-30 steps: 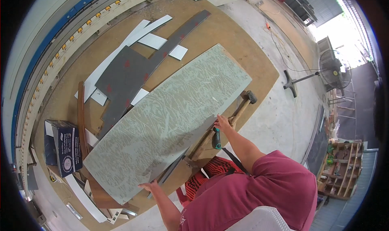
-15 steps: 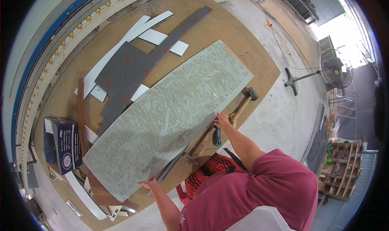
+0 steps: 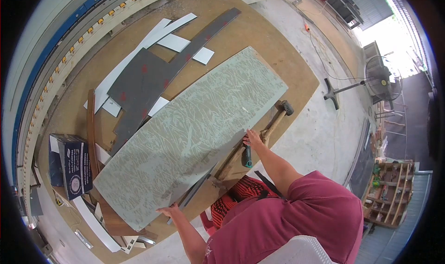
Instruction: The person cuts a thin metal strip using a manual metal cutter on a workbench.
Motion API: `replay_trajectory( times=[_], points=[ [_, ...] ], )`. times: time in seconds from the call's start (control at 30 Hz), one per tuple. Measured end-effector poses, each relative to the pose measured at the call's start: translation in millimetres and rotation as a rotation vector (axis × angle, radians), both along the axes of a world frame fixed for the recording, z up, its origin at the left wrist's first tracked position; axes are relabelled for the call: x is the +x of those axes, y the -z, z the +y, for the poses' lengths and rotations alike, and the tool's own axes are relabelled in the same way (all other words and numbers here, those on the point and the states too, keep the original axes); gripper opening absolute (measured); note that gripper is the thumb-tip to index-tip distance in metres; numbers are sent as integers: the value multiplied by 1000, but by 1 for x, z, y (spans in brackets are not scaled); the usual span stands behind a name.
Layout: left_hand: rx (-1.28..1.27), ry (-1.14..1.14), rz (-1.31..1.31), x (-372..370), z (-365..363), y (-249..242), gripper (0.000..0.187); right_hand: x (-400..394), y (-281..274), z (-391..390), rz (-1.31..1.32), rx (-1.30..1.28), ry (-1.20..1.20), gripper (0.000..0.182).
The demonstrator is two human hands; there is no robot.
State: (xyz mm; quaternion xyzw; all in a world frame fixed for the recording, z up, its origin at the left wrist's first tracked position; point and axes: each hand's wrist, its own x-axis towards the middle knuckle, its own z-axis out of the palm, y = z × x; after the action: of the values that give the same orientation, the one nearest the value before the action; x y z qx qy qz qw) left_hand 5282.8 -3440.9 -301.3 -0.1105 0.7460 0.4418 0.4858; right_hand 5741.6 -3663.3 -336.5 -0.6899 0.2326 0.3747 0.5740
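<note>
A large pale green patterned panel [image 3: 190, 139] lies slantwise over the brown table. My left hand [image 3: 169, 210] grips its near edge toward the lower left corner, with the fingers partly under the panel. Farther right along the same edge, my right hand [image 3: 251, 138] is closed on the panel's rim. Just below my right hand is a dark tool with a green end [image 3: 247, 156]. Beside it a mallet [image 3: 287, 108] with a wooden handle rests on the table, its head near the panel's right end.
Dark grey sheets with red marks [image 3: 143, 74] and white strips [image 3: 174, 42] lie beyond the panel. A blue box [image 3: 72, 164] stands at the left. Past the brown table's edge [image 3: 309, 81] are a fan [image 3: 380, 81] and a wooden shelf rack [image 3: 389, 192].
The whole view has shifted very slightly. Both hands keep the same hold on the panel, and nothing else has visibly moved.
</note>
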Motion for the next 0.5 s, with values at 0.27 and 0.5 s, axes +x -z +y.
replay_trajectory(
  times=[0.27, 0.5],
  points=[
    [-4, -17, 70, 22, -1, -34, 81, 4, 5, 0, 66, -5, -27, 31],
    [17, -54, 90, 23, 9, -24, 81, 13, -7, 23, 98, -112, 80, 41]
  ],
)
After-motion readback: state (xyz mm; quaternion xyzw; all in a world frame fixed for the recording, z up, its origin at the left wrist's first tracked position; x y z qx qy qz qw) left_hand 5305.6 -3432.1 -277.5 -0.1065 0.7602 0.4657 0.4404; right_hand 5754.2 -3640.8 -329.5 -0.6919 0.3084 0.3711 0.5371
